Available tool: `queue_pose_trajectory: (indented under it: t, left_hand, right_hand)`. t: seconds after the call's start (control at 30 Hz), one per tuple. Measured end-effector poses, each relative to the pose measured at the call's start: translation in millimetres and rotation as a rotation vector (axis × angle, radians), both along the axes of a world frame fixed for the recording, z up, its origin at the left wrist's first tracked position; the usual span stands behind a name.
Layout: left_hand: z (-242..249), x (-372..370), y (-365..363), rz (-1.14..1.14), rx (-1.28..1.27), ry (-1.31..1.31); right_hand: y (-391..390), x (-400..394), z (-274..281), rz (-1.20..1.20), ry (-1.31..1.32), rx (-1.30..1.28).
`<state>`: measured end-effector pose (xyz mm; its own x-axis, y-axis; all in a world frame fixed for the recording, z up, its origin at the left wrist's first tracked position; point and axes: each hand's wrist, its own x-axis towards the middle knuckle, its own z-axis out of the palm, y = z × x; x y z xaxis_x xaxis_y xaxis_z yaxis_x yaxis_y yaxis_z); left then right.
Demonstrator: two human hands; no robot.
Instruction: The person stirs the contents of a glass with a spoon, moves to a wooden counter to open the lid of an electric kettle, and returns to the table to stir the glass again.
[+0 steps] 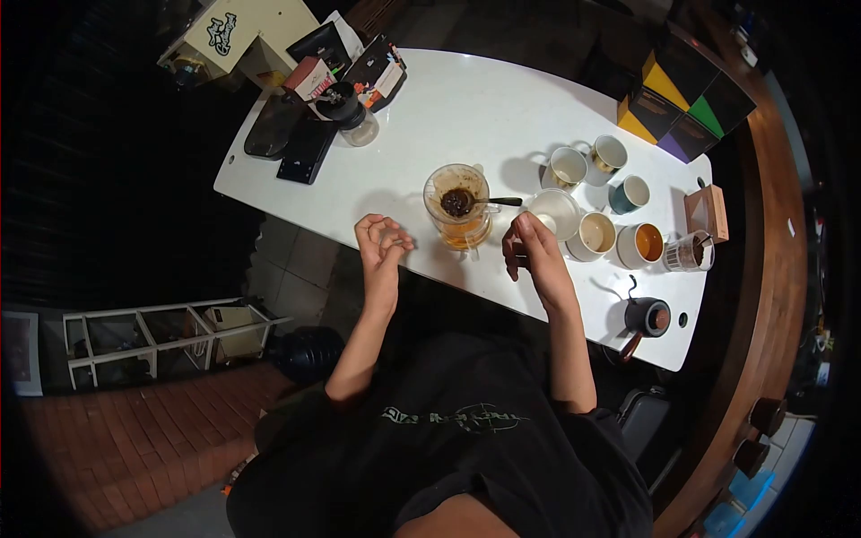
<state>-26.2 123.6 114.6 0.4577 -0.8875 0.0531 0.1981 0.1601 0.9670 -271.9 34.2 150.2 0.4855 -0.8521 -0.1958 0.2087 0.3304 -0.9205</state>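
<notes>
A coffee dripper (438, 184) with a paper filter and dark wet grounds sits on a glass server (464, 236) holding amber liquid. A dark spoon (505, 201) rests in the grounds, its handle pointing right. My left hand (384, 244) hovers at the table's front edge, left of the server, fingers loosely bent and apart, holding nothing. To the server's right, my right hand (533, 247) hangs in the air with curled fingers and the thumb apart; nothing shows in it. Just beyond it stands a clear round container (554, 213), partly overlapped by the thumb.
Several cups, including a white mug (567, 168) and an orange-lined cup (647, 242), stand right of the dripper. A dark kettle (646, 316) is near the right front corner. A hand grinder (345, 108), a black scale (308, 151) and boxes occupy the left back of the white table (466, 99).
</notes>
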Motion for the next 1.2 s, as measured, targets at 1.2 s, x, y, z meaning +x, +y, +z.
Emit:
queue_pose_trajectory:
  t: [1.2]
  left_hand:
    - [-68, 26, -109, -0.536, -0.072, -0.636]
  right_hand:
    - [-20, 47, -9, -0.454, 0.54, -0.445]
